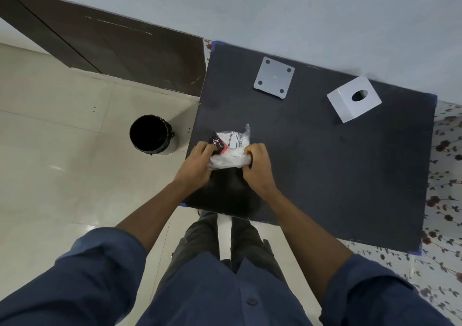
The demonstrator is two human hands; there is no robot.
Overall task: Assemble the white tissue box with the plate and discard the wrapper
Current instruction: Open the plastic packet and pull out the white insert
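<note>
I have the wrapper (231,150) bunched between both hands at the centre of the frame, just above the near left corner of the dark worktop (325,175). My left hand (197,165) has its grip closed on the dark printed end of the plastic, and my right hand (257,165) has its grip closed on the clear crumpled end. I hold it from 2 sides so I can gather the loose film into a tight wad that drops cleanly instead of drifting.

The black-lined bin (151,135) stands on the floor at the left of the frame, just beside the worktop edge, close to my left hand, so I judge the throw will be short.

The white tissue box (353,99) sits at the upper right of the frame, tilted on the worktop with its oval opening facing up. The plate (273,78), a flat white square with 4 dark spots at its corners, lies well apart from it at the upper centre. They are not yet joined, so that step looks to be waiting.
</note>
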